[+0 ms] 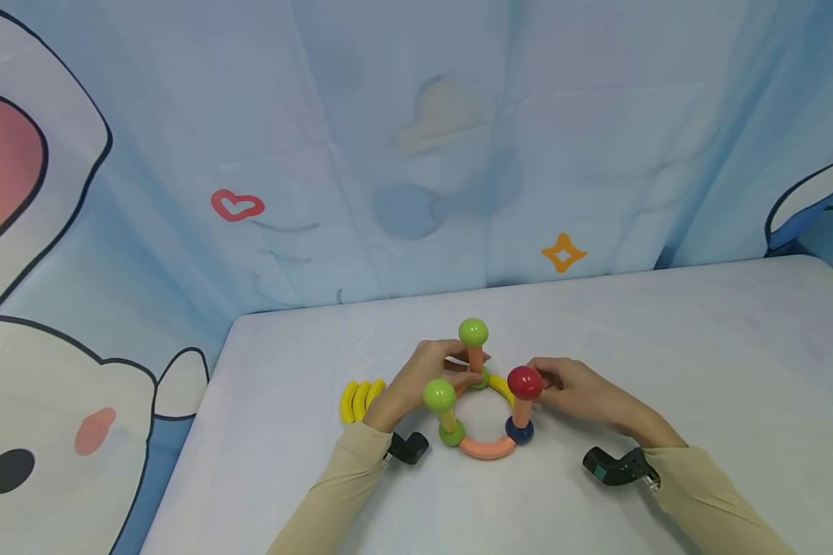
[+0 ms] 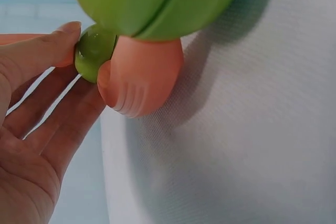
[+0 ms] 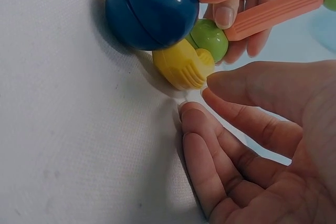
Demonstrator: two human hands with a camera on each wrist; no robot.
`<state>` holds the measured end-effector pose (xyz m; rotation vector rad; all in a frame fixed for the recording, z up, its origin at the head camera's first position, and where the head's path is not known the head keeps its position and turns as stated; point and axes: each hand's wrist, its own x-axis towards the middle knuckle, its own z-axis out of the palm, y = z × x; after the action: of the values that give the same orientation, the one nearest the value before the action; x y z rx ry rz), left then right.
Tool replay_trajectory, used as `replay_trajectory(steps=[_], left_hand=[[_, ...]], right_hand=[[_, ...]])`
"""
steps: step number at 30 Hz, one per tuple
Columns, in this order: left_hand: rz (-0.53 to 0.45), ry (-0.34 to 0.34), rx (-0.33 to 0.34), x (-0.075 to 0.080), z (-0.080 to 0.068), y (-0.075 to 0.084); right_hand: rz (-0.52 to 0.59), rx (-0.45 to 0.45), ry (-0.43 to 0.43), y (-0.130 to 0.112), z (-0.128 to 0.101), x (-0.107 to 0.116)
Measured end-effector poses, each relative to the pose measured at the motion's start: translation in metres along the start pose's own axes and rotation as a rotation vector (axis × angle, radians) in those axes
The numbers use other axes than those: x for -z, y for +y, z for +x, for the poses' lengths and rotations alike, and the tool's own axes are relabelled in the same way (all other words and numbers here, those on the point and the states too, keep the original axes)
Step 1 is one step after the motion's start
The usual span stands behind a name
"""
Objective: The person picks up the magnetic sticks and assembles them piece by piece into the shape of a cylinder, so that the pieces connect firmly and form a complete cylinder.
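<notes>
— Where is your left hand point(image 1: 416, 385) right now?

— Your left hand sits at the far-left side of the toy ring point(image 1: 486, 447), which rests on the white table point(image 1: 666, 370). Its fingers pinch the green ball joint point(image 1: 481, 378) at the foot of the rear post; in the left wrist view your thumb presses on that small green ball point(image 2: 94, 51), with the other fingers just under it.

— And your right hand point(image 1: 576, 393)?

— It lies on the right of the ring, just beside the red-topped post point(image 1: 524, 397). Its fingers are loose and slightly bent, gripping nothing; in the right wrist view your thumb tip touches the end of the yellow curved piece point(image 3: 184, 66), next to the blue ball point(image 3: 152, 9).

— How does the ring stand?

— Three orange posts rise from it: two capped with green balls point(image 1: 473, 332), one with red. An orange curved piece point(image 1: 486, 448) forms its near side.

— Anything else near it?

— A stack of spare yellow curved pieces point(image 1: 359, 398) lies left of the ring, just beyond your left hand.
</notes>
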<state>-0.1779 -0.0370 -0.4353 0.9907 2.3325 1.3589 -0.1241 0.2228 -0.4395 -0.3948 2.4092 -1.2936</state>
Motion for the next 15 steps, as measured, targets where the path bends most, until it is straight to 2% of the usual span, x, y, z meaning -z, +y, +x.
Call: replay_trajectory(steps=[15], left_hand=[[0.011, -0.035, 0.007, 0.0006, 0.0046, 0.0016]], right_hand=[[0.002, -0.017, 0.011, 0.0005, 0.0001, -0.001]])
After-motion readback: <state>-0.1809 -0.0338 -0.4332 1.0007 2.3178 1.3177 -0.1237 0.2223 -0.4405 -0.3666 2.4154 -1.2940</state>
